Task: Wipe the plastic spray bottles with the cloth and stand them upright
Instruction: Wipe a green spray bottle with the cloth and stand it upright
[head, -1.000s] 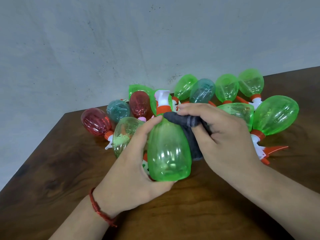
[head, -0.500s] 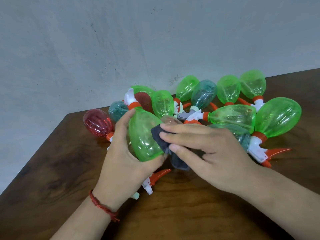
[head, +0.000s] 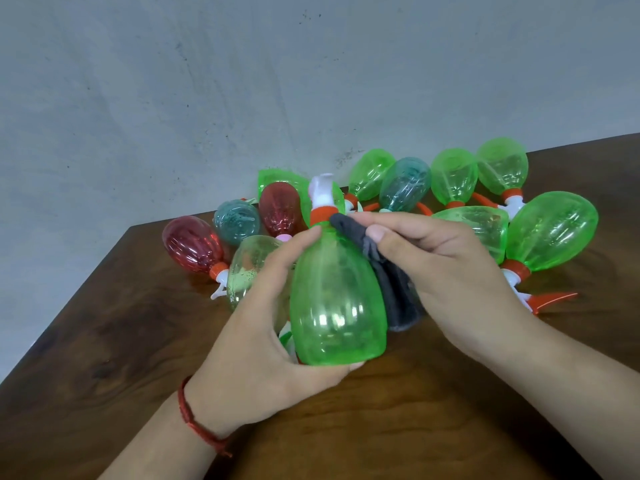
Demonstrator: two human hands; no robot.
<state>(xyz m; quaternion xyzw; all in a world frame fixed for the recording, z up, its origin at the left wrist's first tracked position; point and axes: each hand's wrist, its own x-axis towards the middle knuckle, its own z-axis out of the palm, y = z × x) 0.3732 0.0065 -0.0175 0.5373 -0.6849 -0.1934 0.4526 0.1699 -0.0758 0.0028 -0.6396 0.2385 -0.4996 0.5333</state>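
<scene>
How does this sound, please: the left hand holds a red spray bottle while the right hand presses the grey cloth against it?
Only the colour is wrong: in the head view the left hand holds a green spray bottle while the right hand presses the grey cloth against it.

Both forearms (head: 554, 393) are bare to the frame's edge. A thin red twisted-thread bracelet (head: 187, 415) circles the wrist of the left grip (head: 256, 341), its knotted tail hanging at four o'clock. The fingernails (head: 375, 233) on the right grip (head: 446, 271) are short and plain.
</scene>
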